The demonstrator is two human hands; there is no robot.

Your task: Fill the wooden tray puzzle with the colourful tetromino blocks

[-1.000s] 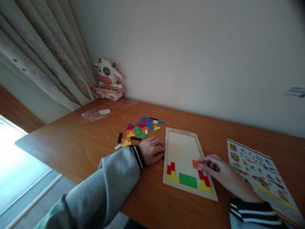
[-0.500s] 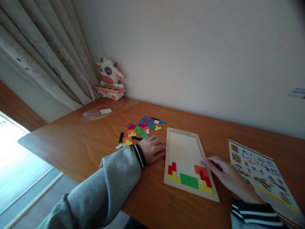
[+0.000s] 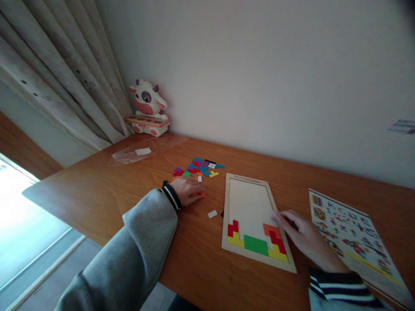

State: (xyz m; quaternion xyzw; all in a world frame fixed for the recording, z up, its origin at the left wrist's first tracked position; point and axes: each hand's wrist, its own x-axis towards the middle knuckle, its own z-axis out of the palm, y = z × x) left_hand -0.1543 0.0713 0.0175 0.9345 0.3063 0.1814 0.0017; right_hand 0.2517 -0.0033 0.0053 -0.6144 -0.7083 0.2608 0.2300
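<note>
My left hand (image 3: 188,191) is over the near part of the loose puzzle pieces, its fingers closed on an orange puzzle piece (image 3: 202,194). A white piece (image 3: 212,214) lies between that hand and the wooden puzzle board (image 3: 226,207). Along the board's near end sit red, yellow, orange and a large green piece (image 3: 256,245); the rest of its recess shows bare wood. My right hand (image 3: 301,235) rests at the board's right edge, thumb and forefinger pressed together. Whatever is between them, if anything, is hidden. Part of a black piece (image 3: 222,214) shows beside the board's left edge.
Behind my left hand lie colourful loose pieces (image 3: 202,166). A printed pattern sheet (image 3: 353,237) is on the right. Farther back are a clear plastic bag (image 3: 125,155) and a cow-shaped toy keyboard (image 3: 149,108) by the curtain (image 3: 65,65). The wall borders the table's back.
My left hand has moved left and back from the board to the loose pieces, and an orange piece is now at its fingers. The white piece now lies near the board. My right hand stays put.
</note>
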